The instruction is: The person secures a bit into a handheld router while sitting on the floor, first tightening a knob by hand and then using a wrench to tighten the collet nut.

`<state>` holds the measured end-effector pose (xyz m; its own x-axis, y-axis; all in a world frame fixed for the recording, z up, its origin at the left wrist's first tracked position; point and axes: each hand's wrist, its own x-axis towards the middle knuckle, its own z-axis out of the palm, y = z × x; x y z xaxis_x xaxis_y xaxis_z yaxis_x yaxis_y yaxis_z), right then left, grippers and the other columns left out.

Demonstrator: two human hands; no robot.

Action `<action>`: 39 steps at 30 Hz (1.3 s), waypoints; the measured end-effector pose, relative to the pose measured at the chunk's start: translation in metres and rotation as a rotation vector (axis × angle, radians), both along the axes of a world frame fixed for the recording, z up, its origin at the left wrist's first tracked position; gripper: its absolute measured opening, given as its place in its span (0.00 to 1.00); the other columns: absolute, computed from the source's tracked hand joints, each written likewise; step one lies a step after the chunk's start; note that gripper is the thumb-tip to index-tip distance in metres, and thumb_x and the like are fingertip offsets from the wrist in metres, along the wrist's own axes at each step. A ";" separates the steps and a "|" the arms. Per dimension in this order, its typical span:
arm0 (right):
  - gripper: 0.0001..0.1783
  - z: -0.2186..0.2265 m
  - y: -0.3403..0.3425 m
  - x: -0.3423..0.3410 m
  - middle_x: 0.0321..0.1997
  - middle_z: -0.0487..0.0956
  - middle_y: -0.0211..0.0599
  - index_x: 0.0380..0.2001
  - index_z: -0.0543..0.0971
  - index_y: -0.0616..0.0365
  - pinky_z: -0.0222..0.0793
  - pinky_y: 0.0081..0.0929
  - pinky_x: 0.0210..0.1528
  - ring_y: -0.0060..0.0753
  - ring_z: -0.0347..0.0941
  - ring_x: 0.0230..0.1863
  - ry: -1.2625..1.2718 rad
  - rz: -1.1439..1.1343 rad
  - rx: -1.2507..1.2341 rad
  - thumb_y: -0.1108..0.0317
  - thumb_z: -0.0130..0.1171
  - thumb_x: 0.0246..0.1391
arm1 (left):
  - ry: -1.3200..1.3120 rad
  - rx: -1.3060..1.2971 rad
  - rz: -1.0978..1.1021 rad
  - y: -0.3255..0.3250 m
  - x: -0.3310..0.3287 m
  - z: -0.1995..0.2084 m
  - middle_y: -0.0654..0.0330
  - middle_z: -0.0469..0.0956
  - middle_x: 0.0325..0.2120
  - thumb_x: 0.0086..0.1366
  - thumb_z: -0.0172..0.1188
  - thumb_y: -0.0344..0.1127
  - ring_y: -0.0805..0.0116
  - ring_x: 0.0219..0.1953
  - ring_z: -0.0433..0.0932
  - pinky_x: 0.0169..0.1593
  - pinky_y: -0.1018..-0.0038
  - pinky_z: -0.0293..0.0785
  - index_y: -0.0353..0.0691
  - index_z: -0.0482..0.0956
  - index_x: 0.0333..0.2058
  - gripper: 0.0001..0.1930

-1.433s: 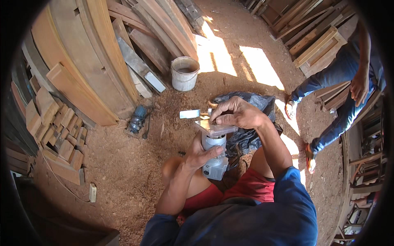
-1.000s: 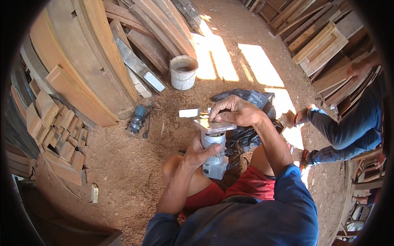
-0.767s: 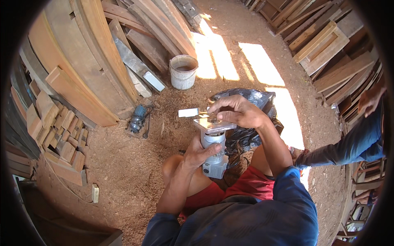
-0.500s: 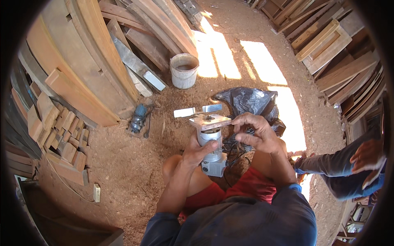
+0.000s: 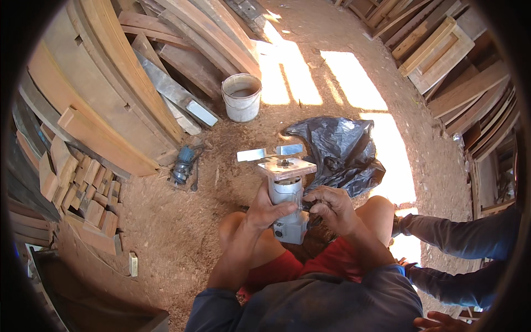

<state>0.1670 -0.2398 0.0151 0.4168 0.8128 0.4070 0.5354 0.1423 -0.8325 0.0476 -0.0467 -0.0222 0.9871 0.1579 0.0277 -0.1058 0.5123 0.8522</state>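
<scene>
A silver trim router (image 5: 288,207) is held upside down above my lap, its square base plate (image 5: 286,167) on top with a dark collet at the centre. Two flat metal guide arms (image 5: 271,153) stick out beyond the far edge of the plate. My left hand (image 5: 267,209) is wrapped around the router's body, thumb across the front. At the right side of the body my right hand (image 5: 334,208) is closed, fingertips pinched against a small dark part they mostly hide. Beyond the router, a black plastic bag (image 5: 343,152) lies crumpled on the ground.
A whitish bucket (image 5: 241,98) stands ahead. A blue power tool (image 5: 183,166) lies left, near stacked wood blocks (image 5: 88,188). Long boards (image 5: 105,83) lean at the left, panels (image 5: 437,52) at the right. Another person's legs (image 5: 459,235) and hand (image 5: 442,322) are close on my right.
My right hand has come down from the base plate's corner to the side of the router's body. The other person's hand has moved lower, toward the bottom right.
</scene>
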 end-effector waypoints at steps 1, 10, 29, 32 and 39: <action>0.15 -0.002 -0.004 -0.001 0.35 0.82 0.42 0.43 0.81 0.64 0.76 0.28 0.33 0.34 0.83 0.33 0.013 -0.016 0.003 0.60 0.61 0.67 | 0.004 0.015 -0.006 -0.002 0.002 0.002 0.58 0.78 0.47 0.54 0.79 0.41 0.70 0.48 0.79 0.52 0.69 0.78 0.32 0.66 0.62 0.42; 0.18 -0.004 -0.030 -0.009 0.23 0.77 0.35 0.35 0.78 0.63 0.71 0.26 0.29 0.27 0.76 0.25 0.308 -0.108 -0.105 0.58 0.58 0.70 | 0.020 0.071 0.016 -0.027 0.019 0.008 0.54 0.80 0.47 0.50 0.81 0.44 0.66 0.49 0.81 0.54 0.67 0.80 0.32 0.68 0.61 0.44; 0.19 0.032 0.032 0.011 0.22 0.72 0.37 0.31 0.76 0.65 0.67 0.32 0.30 0.26 0.68 0.26 0.359 -0.009 -0.441 0.60 0.52 0.73 | -0.020 -0.105 0.110 0.005 0.009 -0.013 0.57 0.76 0.50 0.55 0.77 0.37 0.68 0.51 0.79 0.55 0.68 0.77 0.33 0.61 0.64 0.43; 0.21 0.044 0.040 0.025 0.21 0.71 0.36 0.29 0.75 0.65 0.66 0.34 0.30 0.28 0.66 0.25 0.268 0.051 -0.500 0.59 0.53 0.73 | -0.077 -0.135 0.116 0.011 0.017 -0.010 0.57 0.77 0.49 0.55 0.77 0.37 0.68 0.50 0.79 0.54 0.68 0.78 0.33 0.62 0.63 0.42; 0.23 0.029 0.041 0.051 0.22 0.74 0.36 0.28 0.76 0.64 0.68 0.30 0.29 0.24 0.70 0.25 0.328 0.163 -0.499 0.56 0.52 0.73 | -0.007 -0.036 0.193 0.006 0.026 -0.014 0.56 0.75 0.51 0.51 0.77 0.37 0.69 0.52 0.78 0.55 0.68 0.77 0.31 0.60 0.64 0.46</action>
